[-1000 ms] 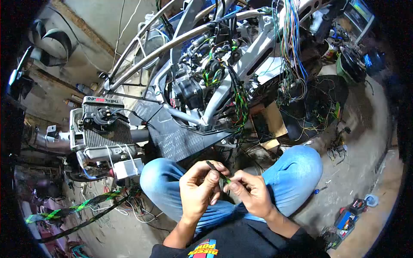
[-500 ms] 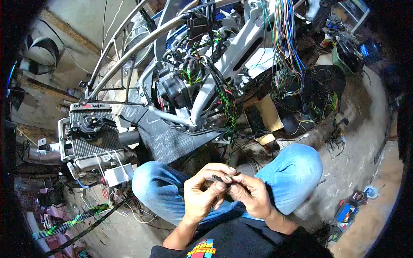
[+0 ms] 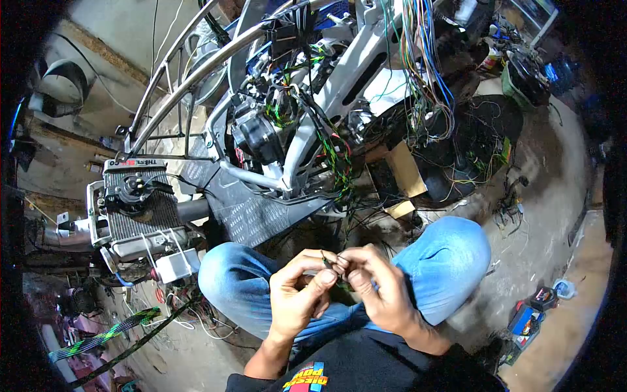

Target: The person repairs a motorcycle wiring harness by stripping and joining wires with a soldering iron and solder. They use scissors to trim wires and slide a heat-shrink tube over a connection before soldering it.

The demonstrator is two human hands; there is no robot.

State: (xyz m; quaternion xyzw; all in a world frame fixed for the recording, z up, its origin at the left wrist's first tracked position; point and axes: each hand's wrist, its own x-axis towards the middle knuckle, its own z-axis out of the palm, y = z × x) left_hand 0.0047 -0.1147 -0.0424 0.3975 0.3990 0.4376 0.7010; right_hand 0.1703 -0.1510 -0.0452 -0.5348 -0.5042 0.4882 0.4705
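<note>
Left fingers point(image 3: 322, 280) pinch small dark piece point(image 3: 326, 262); right fingers point(image 3: 360, 255) close beside.

The floor point(image 3: 555, 166) is surfaced in bare grey, concrete-like material, and dark stains are noted across it. Along the lower right, it is bordered by a tan strip point(image 3: 558, 326). At upper left, a pale wall point(image 3: 124, 26) is crossed diagonally by a wooden beam point(image 3: 101, 51). A framed pane point(image 3: 534, 11) is partly seen at upper right. The room is unevenly lit, with pinkish light observed at lower left.
</note>
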